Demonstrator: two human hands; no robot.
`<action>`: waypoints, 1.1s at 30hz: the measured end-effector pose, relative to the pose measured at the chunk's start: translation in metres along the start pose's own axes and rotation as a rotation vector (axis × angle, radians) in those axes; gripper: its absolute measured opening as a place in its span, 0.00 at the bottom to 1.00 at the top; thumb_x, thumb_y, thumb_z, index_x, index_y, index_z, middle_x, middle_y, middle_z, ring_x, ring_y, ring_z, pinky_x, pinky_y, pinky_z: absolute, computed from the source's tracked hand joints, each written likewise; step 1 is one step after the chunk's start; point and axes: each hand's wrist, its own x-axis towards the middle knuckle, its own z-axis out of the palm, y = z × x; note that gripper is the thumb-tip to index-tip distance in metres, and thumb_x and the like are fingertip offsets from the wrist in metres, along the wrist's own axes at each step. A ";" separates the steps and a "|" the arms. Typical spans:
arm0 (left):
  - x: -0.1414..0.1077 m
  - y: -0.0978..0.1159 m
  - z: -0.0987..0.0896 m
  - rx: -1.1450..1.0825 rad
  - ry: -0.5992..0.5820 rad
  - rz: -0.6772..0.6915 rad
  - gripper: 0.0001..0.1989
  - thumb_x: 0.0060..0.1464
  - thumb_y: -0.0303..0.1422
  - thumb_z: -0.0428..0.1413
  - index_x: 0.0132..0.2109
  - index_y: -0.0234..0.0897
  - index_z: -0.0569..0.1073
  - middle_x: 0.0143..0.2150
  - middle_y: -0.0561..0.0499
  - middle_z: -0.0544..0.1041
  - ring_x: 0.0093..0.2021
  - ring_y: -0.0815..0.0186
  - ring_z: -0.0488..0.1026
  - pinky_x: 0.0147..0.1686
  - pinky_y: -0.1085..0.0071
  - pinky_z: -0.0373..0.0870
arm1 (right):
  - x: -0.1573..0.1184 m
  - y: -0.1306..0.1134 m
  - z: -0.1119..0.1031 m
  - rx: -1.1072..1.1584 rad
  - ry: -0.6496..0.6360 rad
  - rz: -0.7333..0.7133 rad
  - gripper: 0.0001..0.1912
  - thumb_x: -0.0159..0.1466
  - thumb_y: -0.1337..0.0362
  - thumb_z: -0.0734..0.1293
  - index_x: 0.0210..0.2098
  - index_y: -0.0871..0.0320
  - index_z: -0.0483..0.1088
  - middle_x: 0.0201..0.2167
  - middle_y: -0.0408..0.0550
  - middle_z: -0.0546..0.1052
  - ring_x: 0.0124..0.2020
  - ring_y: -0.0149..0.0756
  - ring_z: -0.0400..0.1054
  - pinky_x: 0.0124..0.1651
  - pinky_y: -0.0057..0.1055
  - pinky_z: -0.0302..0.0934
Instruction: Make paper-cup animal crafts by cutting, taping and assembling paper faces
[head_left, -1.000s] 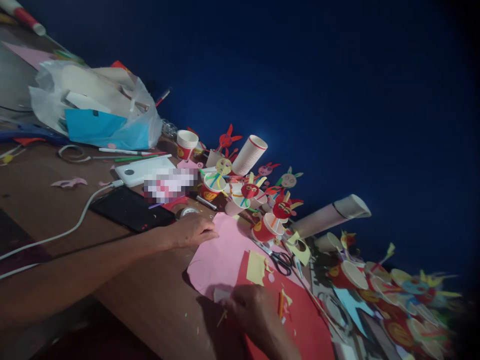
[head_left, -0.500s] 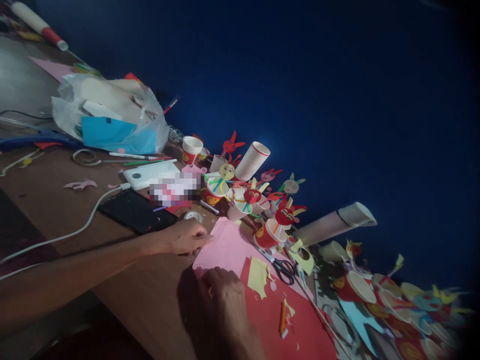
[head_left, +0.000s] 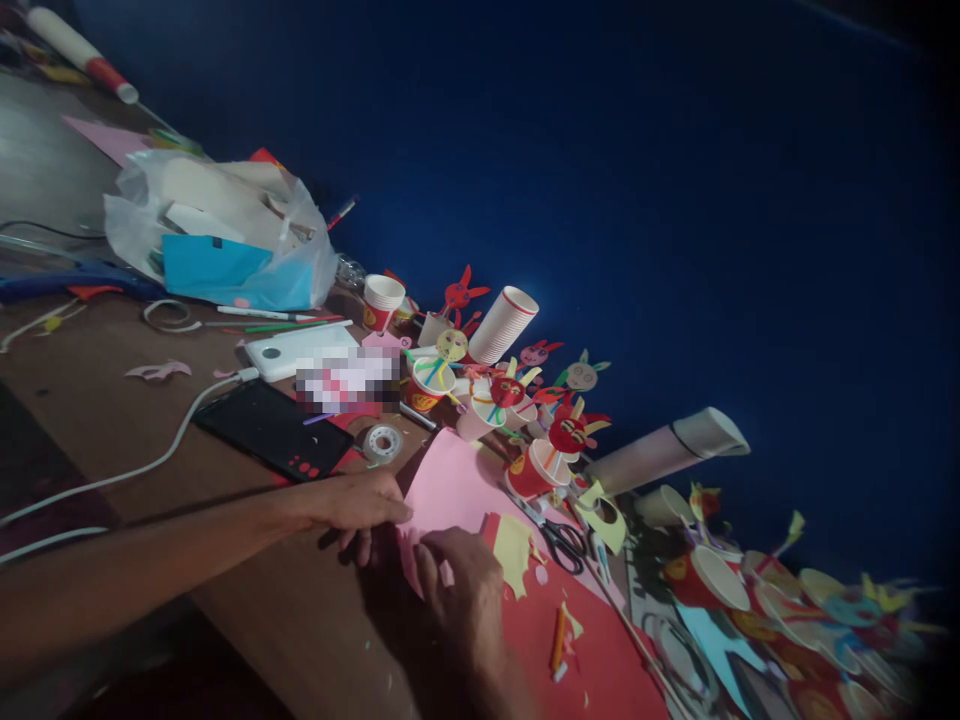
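Note:
A sheet of pink paper [head_left: 454, 485] lies at a slant on the brown table, its near left edge lifted and curved. My left hand [head_left: 366, 508] is closed at that edge, thumb and forefinger pinching it while the lower fingers hang beneath. At the near edge of the sheet, my right hand [head_left: 466, 585] has its fingers curled over the paper, with a bit of pink showing among them. A red sheet [head_left: 592, 640] is partly under my right forearm. Yellow paper scraps [head_left: 511, 552] and an orange crayon-like stick [head_left: 558, 638] rest on it.
Black-handled scissors [head_left: 564, 545] lie right of the pink sheet. Paper cups with cut-out animal faces, such as a red cup [head_left: 534, 470], line the wall side. A tape roll [head_left: 383, 443], a black phone [head_left: 274, 430], a white power bank [head_left: 300, 348] and a plastic bag [head_left: 319, 250] are leftward.
My left hand has moved down and left along the paper's edge, uncovering the tape roll. My right hand has shifted slightly right and up. The pink sheet's near edge is now lifted and bent.

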 end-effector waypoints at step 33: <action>-0.048 -0.044 -0.019 -0.096 -0.059 -0.043 0.16 0.50 0.42 0.47 0.22 0.36 0.63 0.16 0.46 0.74 0.11 0.69 0.65 0.08 0.79 0.53 | -0.025 0.103 -0.006 -0.521 -0.154 0.103 0.24 0.65 0.57 0.57 0.58 0.61 0.59 0.59 0.53 0.62 0.59 0.45 0.53 0.58 0.46 0.48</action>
